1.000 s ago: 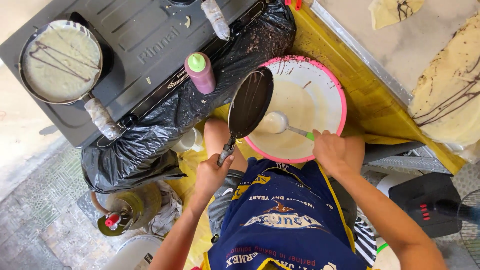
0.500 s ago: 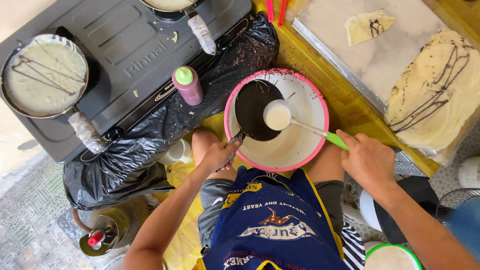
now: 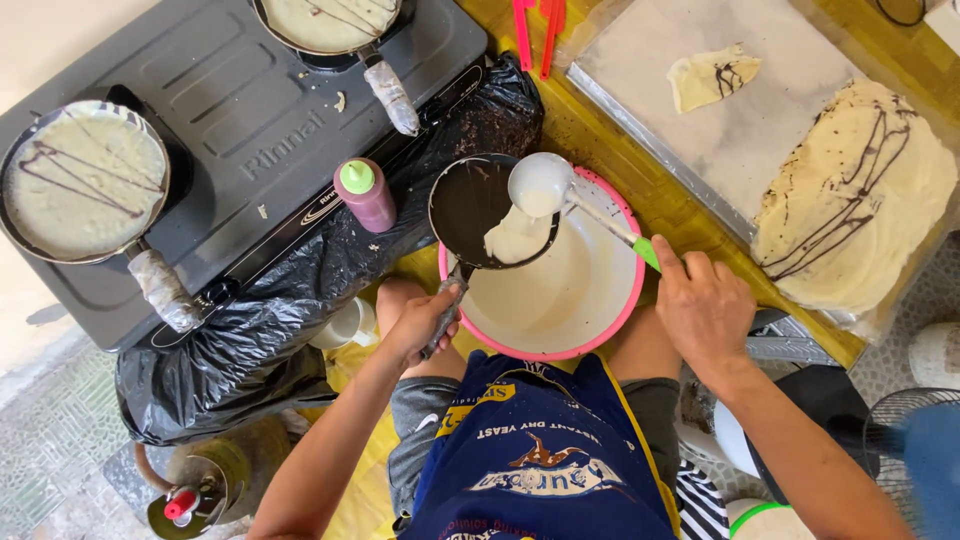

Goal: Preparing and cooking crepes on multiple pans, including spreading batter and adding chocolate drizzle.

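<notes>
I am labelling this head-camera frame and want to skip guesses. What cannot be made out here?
- Left hand: its grip on the small black frying pan handle is mostly covered by its own fingers.
- Pink-rimmed batter bowl: near wall hidden behind the blue apron.
- Top batter-filled pan: cut off by the frame edge.
- Right hand hides the end of the white ladle handle.

Left hand (image 3: 425, 322) gripping the handle of a small black pan (image 3: 480, 210) tilted over a pink-rimmed bowl (image 3: 620, 320) of pale batter. Right hand (image 3: 705, 310) holding a green-handled ladle (image 3: 545, 185), pouring batter into the pan. Two filled pans on a grey stove (image 3: 230, 120) to the left.
</notes>
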